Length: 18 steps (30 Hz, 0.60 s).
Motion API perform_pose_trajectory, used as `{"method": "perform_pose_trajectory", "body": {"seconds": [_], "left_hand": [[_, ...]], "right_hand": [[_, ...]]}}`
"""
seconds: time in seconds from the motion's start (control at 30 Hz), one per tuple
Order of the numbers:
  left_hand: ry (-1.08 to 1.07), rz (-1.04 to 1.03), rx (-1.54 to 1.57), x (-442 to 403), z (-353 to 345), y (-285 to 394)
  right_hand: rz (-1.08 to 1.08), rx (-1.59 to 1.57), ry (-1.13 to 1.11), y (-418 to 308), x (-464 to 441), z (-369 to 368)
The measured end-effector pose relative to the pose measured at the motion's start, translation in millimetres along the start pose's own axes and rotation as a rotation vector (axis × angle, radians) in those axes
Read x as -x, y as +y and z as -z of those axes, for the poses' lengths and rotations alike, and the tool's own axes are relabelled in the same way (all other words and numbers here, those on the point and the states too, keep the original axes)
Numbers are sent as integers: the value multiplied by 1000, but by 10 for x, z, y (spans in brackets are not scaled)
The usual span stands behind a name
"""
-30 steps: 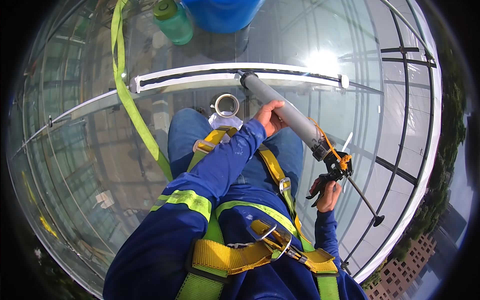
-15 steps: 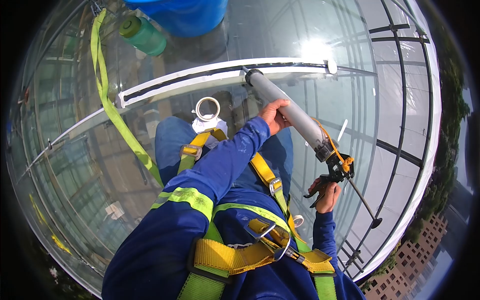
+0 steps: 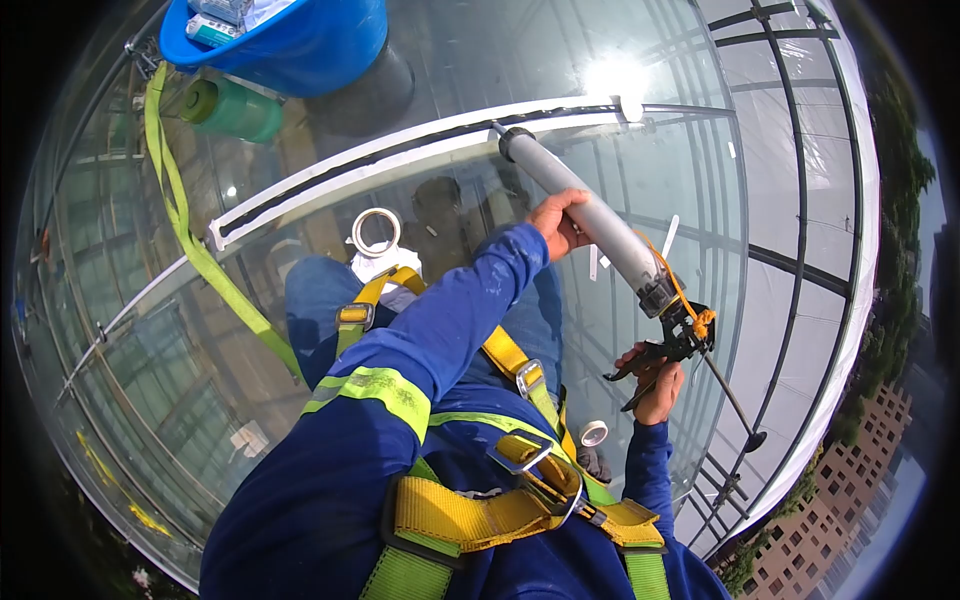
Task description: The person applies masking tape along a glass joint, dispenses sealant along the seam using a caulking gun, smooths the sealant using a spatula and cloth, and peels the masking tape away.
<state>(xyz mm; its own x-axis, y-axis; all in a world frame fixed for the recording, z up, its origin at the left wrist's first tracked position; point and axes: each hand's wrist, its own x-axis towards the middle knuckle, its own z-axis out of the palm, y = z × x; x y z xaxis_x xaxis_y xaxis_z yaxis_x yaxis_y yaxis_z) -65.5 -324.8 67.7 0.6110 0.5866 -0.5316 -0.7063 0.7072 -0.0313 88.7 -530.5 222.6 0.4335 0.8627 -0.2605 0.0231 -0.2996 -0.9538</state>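
Sealant gun: The sealant gun (image 3: 622, 250) lies aslant over the glass (image 3: 480, 60), its nozzle (image 3: 499, 129) at the dark joint (image 3: 300, 187) between strips of white masking tape (image 3: 352, 178).

Left hand: The left hand (image 3: 558, 222) is closed round the grey barrel, thumb and fingers wrapping its upper half.

Right hand: The right hand (image 3: 657, 392) is curled round the black trigger handle (image 3: 622, 374), beside the orange cord (image 3: 704, 322); how hard it squeezes cannot be told.

Nozzle position: Over the last second the tip has shifted along the joint towards its right end. That leaves a shorter stretch on that side and a longer one on the other. Dark material shows on both sides of the tip; its depth and finish cannot be judged.

Grip: Both hands keep the same places on the gun, so it seems to travel as one piece with the arms.

View: The camera has shifted, bringing more of the blue bucket (image 3: 290, 50) into sight, with packets (image 3: 215, 28) inside and the green bottle (image 3: 245, 112) just beside it.

Near the knees: A tape roll (image 3: 356, 234) rests against crumpled white material (image 3: 372, 267); a smaller roll (image 3: 603, 430) now shows fully by the right hip.

Harness: The lime webbing strap (image 3: 230, 285) runs across the glass, apart from the gun.
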Motion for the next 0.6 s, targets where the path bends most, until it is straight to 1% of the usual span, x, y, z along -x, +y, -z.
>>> {"method": "perform_pose_trajectory", "body": {"seconds": [0.1,0.2,0.47,0.57,0.6], "left_hand": [[7,-5,-21,-37,24,102],[-6,19,-16,-196,-131,175],[12,38,-40,-840,-1194,10],[10,54,-49,-1015,-1443,-77],[9,61,-52,-1042,-1479,-100]], "right_hand": [[-47,9,34,70,-11,-76],[-92,64,30,-64,-164,-31],[-129,157,159,-668,-821,516],[-147,148,93,-823,-961,773],[-113,96,110,-831,-978,783]]}}
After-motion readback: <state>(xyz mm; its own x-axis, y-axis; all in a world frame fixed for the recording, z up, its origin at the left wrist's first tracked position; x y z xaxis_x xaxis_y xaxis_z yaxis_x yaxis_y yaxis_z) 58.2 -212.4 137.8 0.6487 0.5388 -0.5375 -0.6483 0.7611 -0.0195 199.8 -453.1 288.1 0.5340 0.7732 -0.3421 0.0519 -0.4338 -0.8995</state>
